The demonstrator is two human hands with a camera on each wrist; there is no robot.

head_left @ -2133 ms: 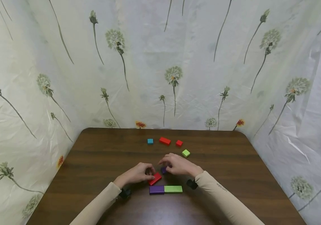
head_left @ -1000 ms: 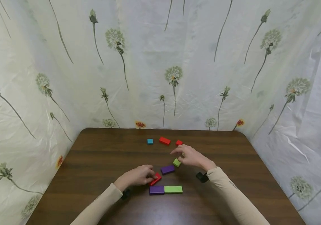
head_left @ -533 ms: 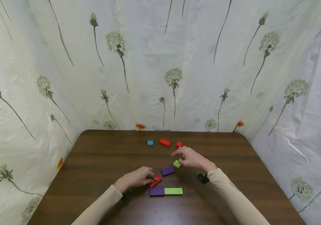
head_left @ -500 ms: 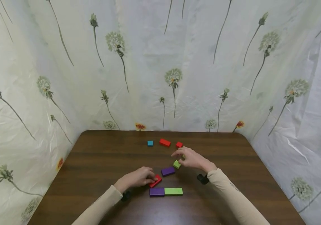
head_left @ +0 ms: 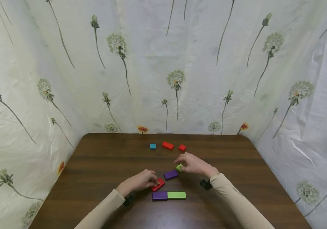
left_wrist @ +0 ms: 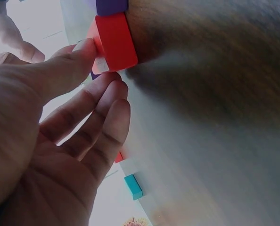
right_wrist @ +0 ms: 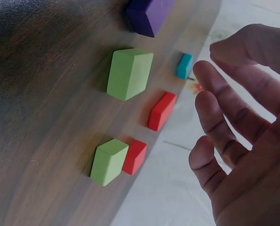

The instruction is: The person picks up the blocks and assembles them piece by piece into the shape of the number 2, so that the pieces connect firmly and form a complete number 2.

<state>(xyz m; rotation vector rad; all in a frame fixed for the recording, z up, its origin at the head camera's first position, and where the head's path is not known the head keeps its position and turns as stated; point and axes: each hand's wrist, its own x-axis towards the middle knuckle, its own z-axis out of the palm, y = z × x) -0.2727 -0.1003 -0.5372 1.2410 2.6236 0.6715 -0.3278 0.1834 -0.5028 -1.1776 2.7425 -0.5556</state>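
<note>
In the head view, my left hand (head_left: 140,181) pinches a red rectangular block (head_left: 159,184) lying at a slant on the table. The left wrist view shows the thumb on that red block (left_wrist: 114,42), fingertips at its end. My right hand (head_left: 195,164) is over a small green block (head_left: 179,168), its fingers loosely bent. In the right wrist view, the fingers are apart from this green block (right_wrist: 128,75); a second green block (right_wrist: 109,162), hidden by the hand in the head view, lies farther along. A purple block (head_left: 171,175) lies between the hands.
A purple block (head_left: 159,196) and a long green block (head_left: 176,195) lie end to end near me. Toward the far edge are a blue block (head_left: 152,146), a red rectangular block (head_left: 167,145) and a small red block (head_left: 182,148). Flowered cloth (head_left: 146,79) surrounds the wooden table.
My right hand has left the slanted purple block, moved right, and then come down nearer the small green block. The left hand stays at the red block.
</note>
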